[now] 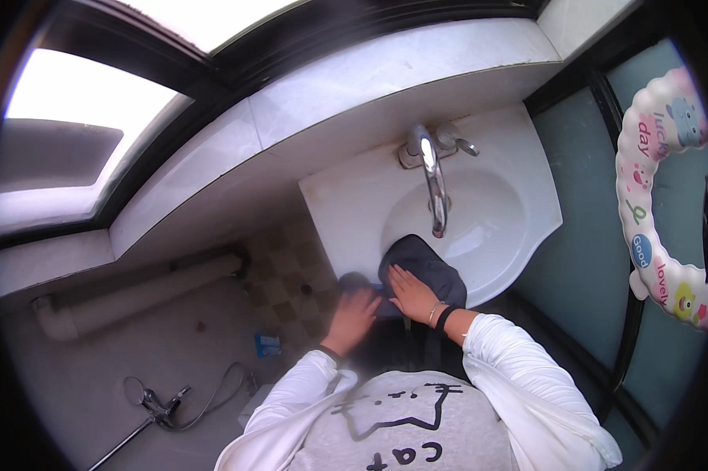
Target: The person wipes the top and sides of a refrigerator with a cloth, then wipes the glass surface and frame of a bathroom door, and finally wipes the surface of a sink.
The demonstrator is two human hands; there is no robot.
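Observation:
A dark grey fabric item (424,264), its kind unclear, lies over the near left edge of the white washbasin (334,208). Part of it reaches into the bowl, and darker cloth hangs down toward my body. My right hand (414,295) rests flat on top of the fabric with its fingers stretched out. Just left of it, my left hand (354,320) is beside a lower dark part of the cloth, off the basin's edge. Motion smears its fingers, so their grip cannot be made out.
A chrome faucet (432,180) arches over the bowl, with a lever handle (465,147) beside it. Left are a white drainpipe (142,298), a blue packet (267,345) and a shower mixer (159,404). A pink decorated ring-shaped item (635,188) stands at the right by glass panels (578,173).

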